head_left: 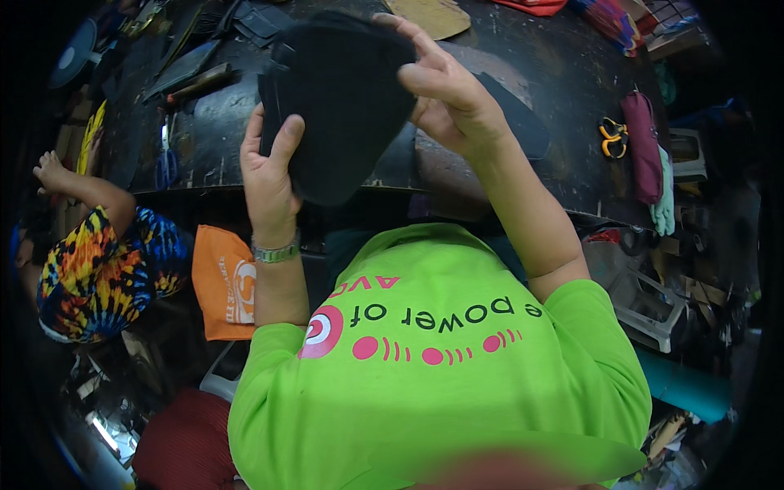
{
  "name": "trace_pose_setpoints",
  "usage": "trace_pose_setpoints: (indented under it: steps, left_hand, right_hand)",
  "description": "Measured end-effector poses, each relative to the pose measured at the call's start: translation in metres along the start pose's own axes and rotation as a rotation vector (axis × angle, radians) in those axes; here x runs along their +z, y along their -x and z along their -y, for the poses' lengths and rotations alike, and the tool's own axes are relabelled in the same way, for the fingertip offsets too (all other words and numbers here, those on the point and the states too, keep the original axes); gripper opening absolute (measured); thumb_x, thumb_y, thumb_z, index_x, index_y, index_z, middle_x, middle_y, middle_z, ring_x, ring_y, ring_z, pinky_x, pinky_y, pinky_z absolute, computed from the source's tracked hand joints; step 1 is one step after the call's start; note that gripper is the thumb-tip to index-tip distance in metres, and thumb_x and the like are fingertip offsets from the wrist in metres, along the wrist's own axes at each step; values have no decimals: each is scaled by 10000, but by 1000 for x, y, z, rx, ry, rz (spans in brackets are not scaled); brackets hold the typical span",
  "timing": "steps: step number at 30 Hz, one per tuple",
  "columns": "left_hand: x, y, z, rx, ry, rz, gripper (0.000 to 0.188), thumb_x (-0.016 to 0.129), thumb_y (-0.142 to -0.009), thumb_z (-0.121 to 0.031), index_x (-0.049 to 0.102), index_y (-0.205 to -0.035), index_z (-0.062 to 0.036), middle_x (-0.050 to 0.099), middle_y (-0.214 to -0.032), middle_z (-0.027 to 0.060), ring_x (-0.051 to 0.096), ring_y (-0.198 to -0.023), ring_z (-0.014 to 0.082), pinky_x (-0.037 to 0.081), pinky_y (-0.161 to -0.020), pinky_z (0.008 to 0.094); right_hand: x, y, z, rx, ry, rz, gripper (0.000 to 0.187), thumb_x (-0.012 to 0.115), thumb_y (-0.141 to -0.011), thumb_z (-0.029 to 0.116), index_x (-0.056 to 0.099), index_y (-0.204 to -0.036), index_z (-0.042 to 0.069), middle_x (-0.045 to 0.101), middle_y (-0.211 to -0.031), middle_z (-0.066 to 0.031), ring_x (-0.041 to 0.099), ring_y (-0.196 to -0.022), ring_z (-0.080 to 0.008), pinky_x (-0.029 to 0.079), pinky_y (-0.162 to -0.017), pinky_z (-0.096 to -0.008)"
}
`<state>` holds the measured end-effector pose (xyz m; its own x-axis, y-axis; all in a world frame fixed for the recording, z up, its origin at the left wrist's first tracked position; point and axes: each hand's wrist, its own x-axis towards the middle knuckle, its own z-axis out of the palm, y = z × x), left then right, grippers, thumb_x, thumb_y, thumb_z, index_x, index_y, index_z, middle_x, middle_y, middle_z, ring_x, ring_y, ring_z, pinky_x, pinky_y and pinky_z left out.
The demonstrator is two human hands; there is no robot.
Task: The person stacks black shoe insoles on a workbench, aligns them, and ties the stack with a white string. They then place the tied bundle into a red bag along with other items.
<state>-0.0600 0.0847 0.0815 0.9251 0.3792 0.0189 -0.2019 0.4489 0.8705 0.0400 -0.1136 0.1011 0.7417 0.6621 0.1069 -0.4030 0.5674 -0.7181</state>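
Note:
Above the near edge of the table I hold up a flat black piece [347, 106], wide and rounded at the far end and narrower toward me. More than one layer seems to show along its left edge. My left hand [273, 159] grips that left side, thumb on the near face and fingers behind. At the upper right edge is my right hand [453, 98], its thumb and fingers closed about the rim, the index finger stretched toward the top. A darker flat black sheet [514, 114] lies on the table behind my right wrist.
On the dark table [572, 82] lie blue-handled scissors [167, 163], orange-and-black snips [612, 137], a maroon folded umbrella-like bundle [642, 147] and a tan sheet [433, 15]. Another person in a tie-dye shirt [98, 269] sits at left. An orange bag [220, 282] hangs beside my left forearm.

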Motion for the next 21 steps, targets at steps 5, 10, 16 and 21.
trace_pose_setpoints:
  steps: [5, 10, 16, 21]
  left_hand:
    - [59, 26, 55, -18, 57, 119, 502, 598, -1010, -122, 399, -1450, 17, 587, -1308, 109, 584, -1148, 162, 481, -992, 293]
    - [57, 12, 63, -15, -243, 435, 478, 632, -985, -115, 468, -1422, -13, 563, -1288, 83, 564, -1130, 121, 464, -946, 251]
    - [74, -30, 85, 83, -588, 480, 634, 737, -909, -329, 494, -1418, -39, 572, -1258, 152, 589, -1117, 199, 481, -941, 292]
    - [87, -30, 102, 281, -1108, 584, 782, 804, -820, -395, 467, -1449, -77, 555, -1371, 246, 578, -1229, 338, 467, -1018, 394]
  right_hand:
    - [-5, 38, 2, -30, 263, -217, 614, 750, -801, 11, 481, -1353, 6, 649, -1173, -146, 654, -1067, -211, 532, -965, -345]
    - [-59, 68, 84, 54, 576, -277, 623, 719, -711, -1, 535, -1306, -17, 679, -1124, -137, 698, -947, -214, 581, -885, -337]
    - [-106, 67, 90, 346, 1377, -91, 736, 782, -711, 120, 512, -1380, -25, 622, -1239, -165, 568, -1174, -241, 431, -1044, -346]
    - [-119, 87, 92, 153, 1646, -203, 831, 854, -724, 357, 505, -1427, 87, 557, -1296, -185, 541, -1176, -298, 428, -1028, -393]
